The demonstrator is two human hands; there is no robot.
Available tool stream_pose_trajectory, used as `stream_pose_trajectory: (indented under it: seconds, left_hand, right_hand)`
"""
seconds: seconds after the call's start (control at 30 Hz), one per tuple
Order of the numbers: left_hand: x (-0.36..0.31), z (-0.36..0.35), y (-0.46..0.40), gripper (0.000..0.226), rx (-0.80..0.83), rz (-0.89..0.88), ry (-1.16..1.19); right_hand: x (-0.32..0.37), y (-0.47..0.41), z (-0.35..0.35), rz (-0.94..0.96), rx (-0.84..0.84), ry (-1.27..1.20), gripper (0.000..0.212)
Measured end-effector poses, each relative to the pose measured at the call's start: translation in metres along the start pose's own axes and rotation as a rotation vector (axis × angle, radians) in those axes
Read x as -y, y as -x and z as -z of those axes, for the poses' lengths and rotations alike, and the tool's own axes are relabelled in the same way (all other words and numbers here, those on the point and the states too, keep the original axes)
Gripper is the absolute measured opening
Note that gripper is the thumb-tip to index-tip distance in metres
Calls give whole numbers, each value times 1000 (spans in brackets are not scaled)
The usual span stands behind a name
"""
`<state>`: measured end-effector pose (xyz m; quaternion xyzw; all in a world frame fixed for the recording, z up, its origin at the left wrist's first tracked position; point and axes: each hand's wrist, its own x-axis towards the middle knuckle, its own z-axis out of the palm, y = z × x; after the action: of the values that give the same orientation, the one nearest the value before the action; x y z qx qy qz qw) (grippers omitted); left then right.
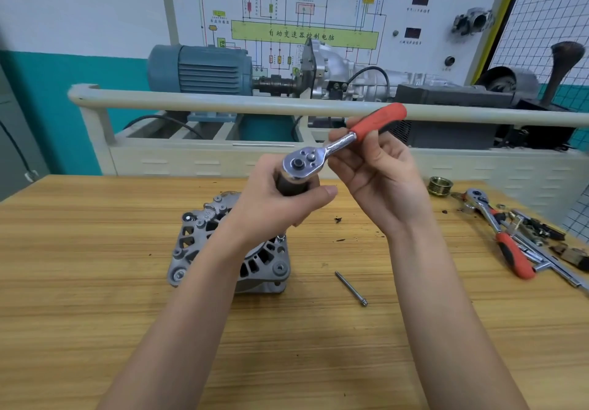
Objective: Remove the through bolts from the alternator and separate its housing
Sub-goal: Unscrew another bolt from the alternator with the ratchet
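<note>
While I hold the ratchet (pixel 322 151) up over the wooden bench (pixel 95 314), the alternator (pixel 220 244) sits on the bench below my left forearm, vented housing face up, partly hidden by my wrist. No bins or trays on the bench that I can see; parts just lie loose on the wood.

Left hand (pixel 280 205): fingers curled round the dark socket (pixel 291 186) under the ratchet head, thumb pointing right across its front. Firm grip, closed around it.

Right hand (pixel 379 180): mostly open, palm toward me, fingers relaxed. The chrome neck of the ratchet rests across the fingertips, red handle sticking up and to the right past them. Can't tell how hard the fingers behind the shank are pinching.

One through bolt (pixel 350 288) is out, lying on the bench right of the alternator, head end toward me, not touching it. A bolt head (pixel 280 238) still shows at the alternator's right edge, just under my left hand.

Far right of the bench: second ratchet (pixel 500 234) with red handle, on a heap of extension bars and small parts. Brass-coloured pulley (pixel 439 185) stands behind that, apart from the heap.
</note>
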<state>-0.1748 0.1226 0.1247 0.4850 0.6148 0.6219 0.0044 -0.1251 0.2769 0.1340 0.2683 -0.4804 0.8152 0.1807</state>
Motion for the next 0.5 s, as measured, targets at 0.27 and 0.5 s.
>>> stream_pose_trajectory:
  seconds: [0.27, 0.5]
  left_hand:
    - [-3, -4, -4, 36, -195, 78, 32]
    - [-6, 0, 1, 32, 49, 47, -71]
  right_hand:
    - [13, 7, 7, 71, 154, 147, 24]
    - [6, 1, 3, 4, -13, 47, 23]
